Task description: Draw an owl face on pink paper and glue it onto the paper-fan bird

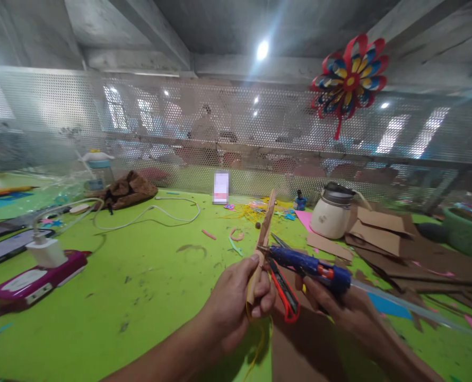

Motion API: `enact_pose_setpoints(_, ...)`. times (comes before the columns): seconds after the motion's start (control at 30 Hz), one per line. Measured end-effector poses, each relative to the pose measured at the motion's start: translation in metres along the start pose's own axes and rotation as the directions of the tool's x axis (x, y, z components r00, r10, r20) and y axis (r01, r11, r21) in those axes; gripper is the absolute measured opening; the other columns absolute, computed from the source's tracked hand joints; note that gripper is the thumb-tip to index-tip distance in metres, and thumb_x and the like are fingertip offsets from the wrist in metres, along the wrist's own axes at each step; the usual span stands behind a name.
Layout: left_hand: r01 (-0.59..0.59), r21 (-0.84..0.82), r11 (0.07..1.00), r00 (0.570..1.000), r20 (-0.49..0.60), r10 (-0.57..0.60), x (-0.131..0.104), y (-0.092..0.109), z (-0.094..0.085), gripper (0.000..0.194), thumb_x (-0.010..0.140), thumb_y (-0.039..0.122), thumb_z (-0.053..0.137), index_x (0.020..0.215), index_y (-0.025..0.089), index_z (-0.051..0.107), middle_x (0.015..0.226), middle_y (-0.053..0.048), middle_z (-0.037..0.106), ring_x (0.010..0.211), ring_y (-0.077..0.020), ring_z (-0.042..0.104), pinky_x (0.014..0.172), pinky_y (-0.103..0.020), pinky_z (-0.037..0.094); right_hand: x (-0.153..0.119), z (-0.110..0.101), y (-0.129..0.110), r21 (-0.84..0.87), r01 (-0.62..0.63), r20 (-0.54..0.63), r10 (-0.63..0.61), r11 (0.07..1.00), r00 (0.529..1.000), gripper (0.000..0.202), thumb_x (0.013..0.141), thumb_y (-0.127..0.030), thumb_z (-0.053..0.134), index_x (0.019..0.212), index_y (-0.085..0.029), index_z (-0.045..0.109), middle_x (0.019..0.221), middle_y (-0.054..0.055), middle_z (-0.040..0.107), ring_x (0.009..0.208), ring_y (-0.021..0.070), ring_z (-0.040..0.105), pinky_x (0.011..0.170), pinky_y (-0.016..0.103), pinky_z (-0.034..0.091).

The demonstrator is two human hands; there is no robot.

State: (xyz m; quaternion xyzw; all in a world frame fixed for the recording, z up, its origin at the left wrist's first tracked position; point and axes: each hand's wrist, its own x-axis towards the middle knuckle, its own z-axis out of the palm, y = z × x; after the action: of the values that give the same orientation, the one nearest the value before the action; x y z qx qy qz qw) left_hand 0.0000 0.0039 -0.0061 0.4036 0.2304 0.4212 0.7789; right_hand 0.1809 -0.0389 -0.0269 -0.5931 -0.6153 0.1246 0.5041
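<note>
My left hand (pixel 239 292) is closed round the lower part of a narrow cardboard strip (pixel 266 223), which points up and away over the green table. From the right, my right hand (pixel 327 300) grips a blue glue gun (pixel 309 263) with a clear glue stick at its back end. The gun's nozzle touches or nearly touches the strip just above my left thumb. Under the gun lies a red utility knife (pixel 286 294), beside my left fingers. A yellow thread (pixel 259 350) hangs below my left hand. Part of a pair of metal scissors (pixel 279 241) shows behind the gun.
A magenta power strip (pixel 37 281) with a white charger and phones are at left. A brown cloth (pixel 130 190), white cable (pixel 168 215) and upright phone (pixel 220 187) stand farther back. At right are a white jar (pixel 331 212), cardboard sheets (pixel 379 231) and a green bowl (pixel 469 233).
</note>
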Motion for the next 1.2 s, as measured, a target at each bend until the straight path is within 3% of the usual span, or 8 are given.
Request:
enact_pose_setpoints(0.3,-0.079,-0.019,0.997,0.995,-0.061,0.078,0.004,0.01,-0.004,0.021,0.097,0.03,0.04,0.084,0.015,0.048,0.05,0.008,0.037,0.038,-0.0055,0.035,0.038,-0.018,0.02,0.003,-0.012,0.014,-0.031,0.01,0.026,-0.009,0.999,1.0,0.041,0.09,-0.052,0.049,0.081,-0.018,0.07,0.059,0.002,0.06,0.052,0.016,0.056,0.05,0.026,0.047)
enact_pose_setpoints(0.43,-0.166,0.029,0.986,0.983,-0.068,0.168,0.006,0.009,-0.006,0.021,0.095,0.035,0.048,0.085,0.017,0.046,0.052,0.008,0.039,0.042,-0.0069,0.04,0.041,-0.017,0.025,0.02,-0.018,0.028,-0.238,0.172,0.021,-0.171,0.956,0.985,0.033,0.093,-0.043,0.048,0.093,-0.018,0.069,0.071,0.005,0.068,0.063,0.0202,0.065,0.057,0.029,0.052)
enact_pose_setpoints(0.53,-0.203,0.089,0.975,0.976,-0.066,0.209,0.007,0.007,-0.007,0.023,0.093,0.039,0.052,0.088,0.017,0.046,0.057,0.006,0.046,0.047,-0.0083,0.046,0.044,-0.018,0.031,0.035,-0.018,0.035,-0.332,0.384,0.198,-0.335,0.861,0.921,0.024,0.09,-0.034,0.052,0.103,-0.02,0.067,0.087,0.009,0.071,0.076,0.0233,0.067,0.065,0.033,0.054)
enact_pose_setpoints(0.63,-0.196,0.13,0.972,0.978,-0.052,0.204,0.007,0.007,-0.007,0.026,0.091,0.042,0.055,0.091,0.018,0.048,0.062,0.004,0.053,0.049,-0.0092,0.049,0.047,-0.019,0.035,0.042,-0.016,0.039,-0.404,0.571,0.372,-0.441,0.715,0.816,0.031,0.088,-0.022,0.051,0.116,-0.015,0.063,0.094,0.013,0.069,0.082,0.0261,0.067,0.07,0.038,0.056)
enact_pose_setpoints(0.8,-0.213,0.183,0.96,0.975,-0.02,0.221,0.006,0.008,-0.006,0.026,0.091,0.043,0.055,0.095,0.018,0.049,0.066,0.003,0.057,0.053,-0.0098,0.05,0.053,-0.021,0.04,0.038,-0.004,0.044,-0.46,0.693,0.482,-0.499,0.555,0.72,0.044,0.086,-0.009,0.05,0.13,-0.012,0.054,0.11,0.018,0.066,0.095,0.0285,0.063,0.082,0.046,0.055)
enact_pose_setpoints(0.93,-0.243,0.235,0.941,0.967,-0.013,0.253,0.011,0.006,-0.01,0.024,0.091,0.041,0.056,0.091,0.019,0.047,0.066,0.003,0.058,0.056,-0.0103,0.053,0.053,-0.021,0.041,0.029,-0.005,0.044,-0.427,0.639,0.492,-0.428,0.64,0.758,0.053,0.084,-0.006,0.052,0.136,-0.016,0.049,0.122,0.016,0.061,0.111,0.0283,0.056,0.093,0.047,0.051)
enact_pose_setpoints(1.07,-0.241,0.283,0.928,0.97,0.042,0.239,0.016,0.001,-0.013,0.031,0.088,0.046,0.06,0.088,0.019,0.046,0.065,0.002,0.06,0.056,-0.0113,0.055,0.053,-0.022,0.041,0.035,-0.026,0.016,-0.289,0.548,0.511,-0.358,0.785,0.782,0.041,0.082,-0.01,0.056,0.122,-0.02,0.061,0.122,0.014,0.062,0.111,0.0272,0.057,0.093,0.049,0.049)
enact_pose_setpoints(1.2,-0.211,0.324,0.922,0.976,0.124,0.18,0.013,-0.002,-0.01,0.038,0.085,0.052,0.063,0.089,0.018,0.048,0.065,0.001,0.06,0.054,-0.0111,0.055,0.053,-0.022,0.041,0.053,-0.036,-0.027,-0.002,0.216,0.357,-0.201,0.976,0.912,0.026,0.088,-0.032,0.057,0.108,-0.016,0.064,0.105,0.012,0.068,0.093,0.0212,0.064,0.081,0.041,0.054)
